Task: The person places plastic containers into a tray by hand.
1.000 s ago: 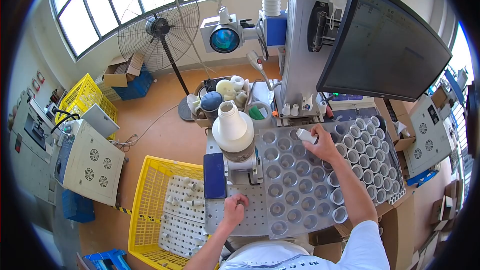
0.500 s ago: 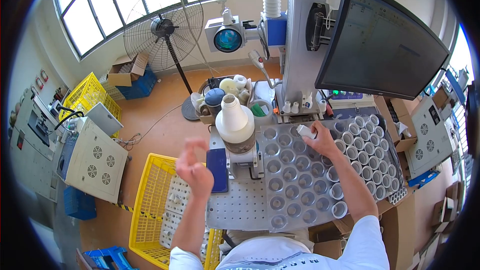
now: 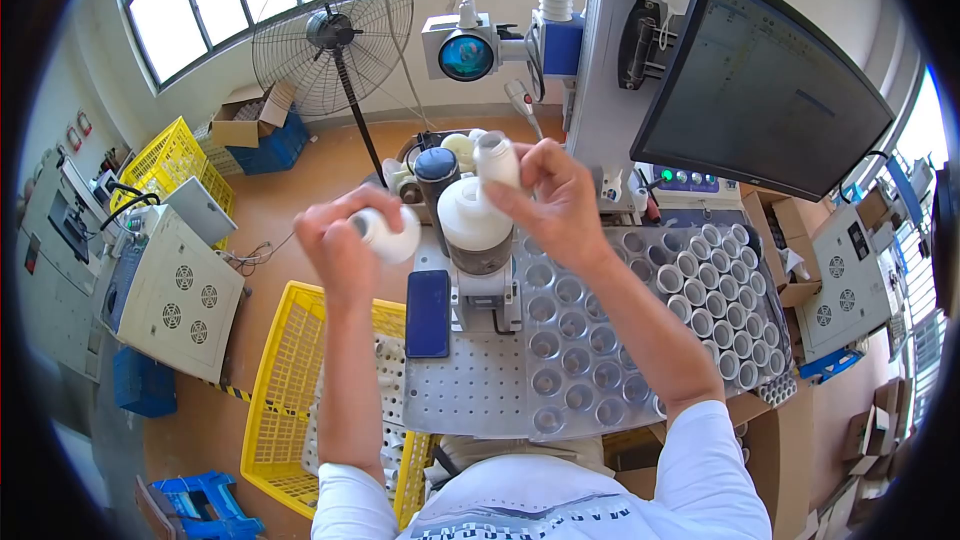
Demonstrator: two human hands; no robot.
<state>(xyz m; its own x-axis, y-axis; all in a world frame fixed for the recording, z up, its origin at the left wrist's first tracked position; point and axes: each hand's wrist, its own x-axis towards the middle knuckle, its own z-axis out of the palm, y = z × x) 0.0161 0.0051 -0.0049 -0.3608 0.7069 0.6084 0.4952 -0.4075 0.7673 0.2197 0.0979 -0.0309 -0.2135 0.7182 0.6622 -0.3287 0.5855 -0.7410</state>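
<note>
My left hand (image 3: 340, 240) is raised left of the fixture, fingers wrapped round a white cone-shaped plastic piece (image 3: 397, 234) that is blurred by motion, a round opening at its left end. My right hand (image 3: 555, 198) pinches a small white plastic bottle (image 3: 497, 162), its open neck upward, over the fixture. Beneath it is a round white holder (image 3: 474, 227) with a hole in its top, mounted on a metal fixture (image 3: 484, 287). The bottle overlaps the holder's right edge in this view.
A clear tray of round pockets (image 3: 575, 395) lies on the right, with white bottles (image 3: 735, 315) crowded at its far side. A blue phone-like slab (image 3: 428, 313) rests on the perforated plate (image 3: 465, 390). A yellow crate (image 3: 262, 420) sits lower left; a lens head (image 3: 465, 57) and monitor (image 3: 765, 80) stand above.
My right hand has carried the small bottle from the tray up to the fixture. The tall cone is gone from the holder, and my formerly empty left hand grips a white cone-shaped piece.
</note>
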